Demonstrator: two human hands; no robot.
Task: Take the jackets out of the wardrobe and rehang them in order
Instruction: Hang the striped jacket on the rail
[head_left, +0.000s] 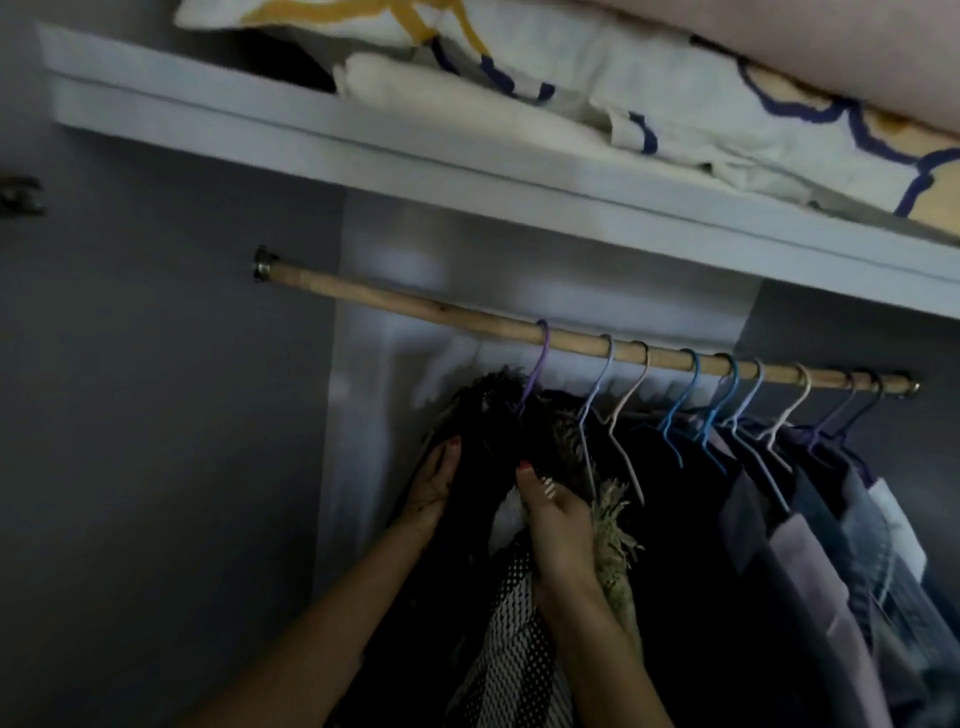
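A dark jacket with a furry collar (498, 410) hangs from a purple hanger (537, 364), the leftmost on the wooden rail (405, 304). My left hand (434, 480) lies flat against the jacket's left shoulder with straight fingers. My right hand (553, 525) grips the jacket's fur-trimmed front edge, thumb on top. A black-and-white patterned lining (511, 639) shows below my hands. To the right, several more jackets (779, 499) in dark, blue and lilac hang packed together on coloured hangers.
A white shelf (311, 124) runs above the rail and carries folded white bedding (649, 109) with blue and yellow lines. The wardrobe's grey side wall (156, 415) stands at the left. The rail's left stretch is bare of hangers.
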